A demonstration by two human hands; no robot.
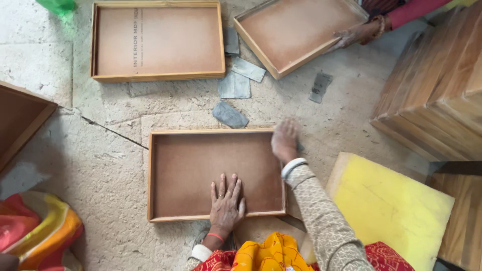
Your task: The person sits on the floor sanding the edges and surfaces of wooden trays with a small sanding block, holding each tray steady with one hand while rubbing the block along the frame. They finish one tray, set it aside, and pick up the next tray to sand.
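A rough, pale stone floor [100,165] with a dark crack [108,129] fills the view. Stacked wooden boxes [437,90] stand at the right, near a yellow foam pad [396,211]. Daylight falls evenly.

Two more shallow wooden trays lay on stone floor [100,150] beyond: one [157,41] at upper left, another [296,32] tilted at upper right, co-worker's hand [351,36] on its rim. Grey sandpaper scraps [234,85] lay scattered between. Stacked wooden trays [437,85] stood at right, yellow foam pad [389,208] near them, green plastic bag [57,6] top left.
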